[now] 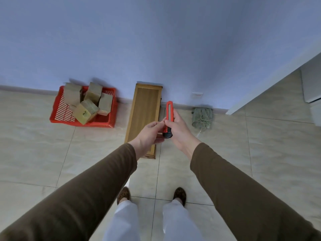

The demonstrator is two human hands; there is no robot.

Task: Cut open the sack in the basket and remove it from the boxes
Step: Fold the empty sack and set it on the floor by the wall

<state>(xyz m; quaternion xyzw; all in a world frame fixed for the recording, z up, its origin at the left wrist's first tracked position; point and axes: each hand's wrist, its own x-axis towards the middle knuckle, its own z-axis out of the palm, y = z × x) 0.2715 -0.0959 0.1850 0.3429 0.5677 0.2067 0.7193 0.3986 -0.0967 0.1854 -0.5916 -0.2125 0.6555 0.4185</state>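
Observation:
A red plastic basket [60, 112] stands on the floor against the wall at the left, holding several brown cardboard boxes [86, 111] piled loosely. A crumpled green net sack [202, 117] lies on the floor by the wall at the right, apart from the basket. My right hand [178, 129] grips a red utility knife [169, 110] upright in front of me. My left hand [150, 134] touches the knife's lower part with its fingertips. No blade is visible.
A long wooden bench [145, 108] stands between basket and sack, running from the wall toward me, under my hands. A white door frame and door [278, 79] are at the right. My feet [151, 194] stand on pale floor tiles.

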